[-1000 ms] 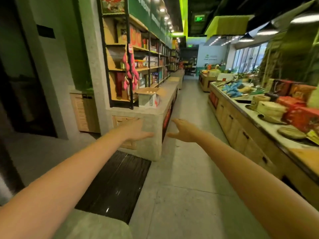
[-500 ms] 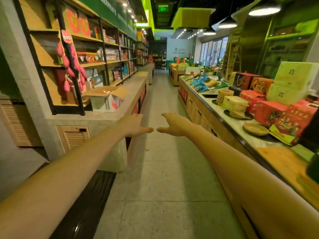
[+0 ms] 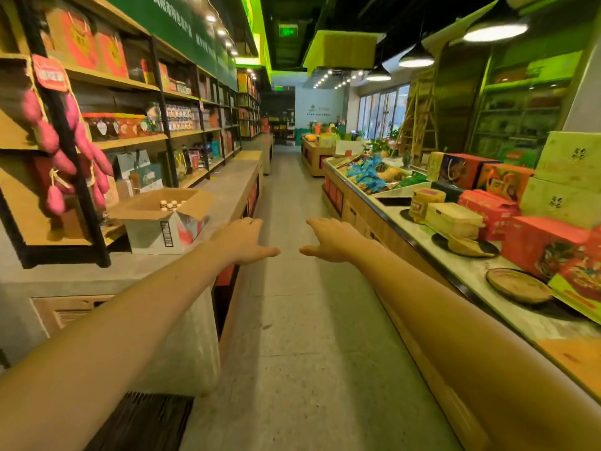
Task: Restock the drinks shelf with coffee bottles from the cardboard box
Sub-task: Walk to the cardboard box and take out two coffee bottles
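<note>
we look down a shop aisle with both bare arms stretched forward over the pale tiled floor (image 3: 292, 320). our left hand (image 3: 242, 240) floats palm down, fingers loose and uncurled, thumb pointing inward. our right hand (image 3: 331, 239) mirrors it, fingers relaxed and thumb aimed back at the left one. the two thumb tips are near each other but apart, and neither hand grips anything.

just beyond the left hand, an open cardboard box (image 3: 156, 229) sits on the grey stone worktop (image 3: 227, 183) that runs along the left side of the aisle. its flaps are folded outward, and the capped tops of a few coffee bottles (image 3: 169, 205) show inside, near the middle of the opening. the box stands apart from both hands.

behind the box rises the drinks shelf (image 3: 130, 139), wooden boards in a black metal frame, stocked with jars, bottles and cartons. a string of pink sweet potato decorations (image 3: 52, 138) hangs from the frame at the near end.

on the right, a second worktop (image 3: 471, 271) carries red gift boxes (image 3: 546, 252), pale green boxes (image 3: 572, 164), a round dark plate (image 3: 517, 284) and blue packets further back. a dark ribbed mat (image 3: 143, 421) lies on the floor at the lower left.
</note>
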A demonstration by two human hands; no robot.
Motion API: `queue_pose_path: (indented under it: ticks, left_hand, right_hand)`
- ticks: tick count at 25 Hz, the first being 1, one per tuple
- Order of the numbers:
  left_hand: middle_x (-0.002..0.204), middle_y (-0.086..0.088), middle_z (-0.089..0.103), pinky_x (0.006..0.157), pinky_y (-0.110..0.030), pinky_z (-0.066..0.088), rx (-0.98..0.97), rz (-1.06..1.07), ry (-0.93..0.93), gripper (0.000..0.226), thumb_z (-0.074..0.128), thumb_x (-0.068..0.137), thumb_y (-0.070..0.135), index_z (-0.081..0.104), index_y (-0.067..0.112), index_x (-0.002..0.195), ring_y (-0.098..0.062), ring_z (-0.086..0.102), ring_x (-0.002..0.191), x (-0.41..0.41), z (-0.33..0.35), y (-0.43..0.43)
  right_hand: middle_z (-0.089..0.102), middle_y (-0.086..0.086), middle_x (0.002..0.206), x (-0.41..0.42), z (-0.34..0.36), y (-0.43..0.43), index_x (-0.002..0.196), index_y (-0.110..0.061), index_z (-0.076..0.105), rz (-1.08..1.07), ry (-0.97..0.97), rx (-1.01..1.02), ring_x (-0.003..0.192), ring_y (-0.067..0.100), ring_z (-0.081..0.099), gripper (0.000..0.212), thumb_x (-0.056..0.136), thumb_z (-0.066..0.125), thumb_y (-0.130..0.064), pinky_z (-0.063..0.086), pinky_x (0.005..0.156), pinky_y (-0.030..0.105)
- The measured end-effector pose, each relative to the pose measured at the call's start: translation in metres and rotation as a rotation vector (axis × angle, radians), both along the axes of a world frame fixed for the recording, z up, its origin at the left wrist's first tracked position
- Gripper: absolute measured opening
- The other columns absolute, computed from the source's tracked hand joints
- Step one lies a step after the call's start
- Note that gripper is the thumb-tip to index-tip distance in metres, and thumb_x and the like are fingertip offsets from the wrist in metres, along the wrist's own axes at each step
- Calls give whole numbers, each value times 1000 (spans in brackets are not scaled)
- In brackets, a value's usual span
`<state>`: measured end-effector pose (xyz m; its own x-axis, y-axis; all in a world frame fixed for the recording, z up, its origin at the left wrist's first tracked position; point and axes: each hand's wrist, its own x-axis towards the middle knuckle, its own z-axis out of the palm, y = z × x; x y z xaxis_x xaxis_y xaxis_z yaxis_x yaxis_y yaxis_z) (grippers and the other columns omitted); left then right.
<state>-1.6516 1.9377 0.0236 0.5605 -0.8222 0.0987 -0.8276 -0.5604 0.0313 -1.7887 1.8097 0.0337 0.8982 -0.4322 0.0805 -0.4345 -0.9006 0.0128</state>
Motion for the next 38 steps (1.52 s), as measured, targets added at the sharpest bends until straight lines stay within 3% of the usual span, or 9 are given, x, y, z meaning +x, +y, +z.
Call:
queue_pose_path:
  ticks: [4,8,11,15,18,24,29,38]
  left_hand:
    - [152,-11,30,111,-41,31,37,-29,-23,85,44,86,64,21,9,148,-27,35,136,79,-6,-74]
    - [151,-12,31,111,-42,30,22,-8,-17,85,45,85,64,23,10,147,-27,34,137,161,-21,-148]
    - [152,-13,31,112,-43,29,-9,64,8,87,48,84,63,22,8,147,-28,33,137,234,-21,-208]
    - [144,-13,42,106,-40,37,-44,156,-59,83,47,83,66,36,9,141,-28,42,130,330,1,-282]
    - [152,-13,32,109,-39,32,-70,230,-6,85,49,85,62,26,8,146,-28,34,137,392,10,-318]
    - [149,-14,36,108,-42,35,-47,377,-48,86,47,84,64,28,9,146,-31,38,134,533,-1,-346]
    - [148,-14,37,106,-45,37,-75,458,-45,83,47,85,63,29,9,145,-33,39,132,665,-6,-353]
    - [146,-14,40,104,-43,39,-86,653,-64,75,50,87,56,33,9,142,-31,42,130,860,-25,-327]
  right_hand:
    - [34,10,152,77,-1,-73,148,-11,23,-14,15,4,135,29,38,72,92,50,-47,38,108,43]
    - [36,9,150,170,-11,-159,148,-11,23,6,13,0,133,29,40,73,92,50,-48,40,105,42]
    - [41,10,147,248,-15,-232,145,-11,28,35,-1,-14,129,29,45,72,90,52,-51,43,101,42]
    - [37,10,149,353,-6,-327,145,-11,26,92,-12,3,133,29,41,72,90,51,-50,40,105,45]
    - [39,13,147,432,-3,-371,143,-9,28,149,-22,45,131,31,42,70,91,51,-49,42,102,46]
    - [40,12,147,600,-19,-407,147,-13,24,333,-41,62,131,32,42,75,89,53,-50,41,102,48]
    - [34,13,151,747,-18,-418,149,-10,18,455,-53,66,135,29,38,76,92,52,-45,37,104,39]
    - [37,13,149,995,-45,-390,146,-11,26,629,1,180,135,30,39,72,90,57,-43,36,108,41]
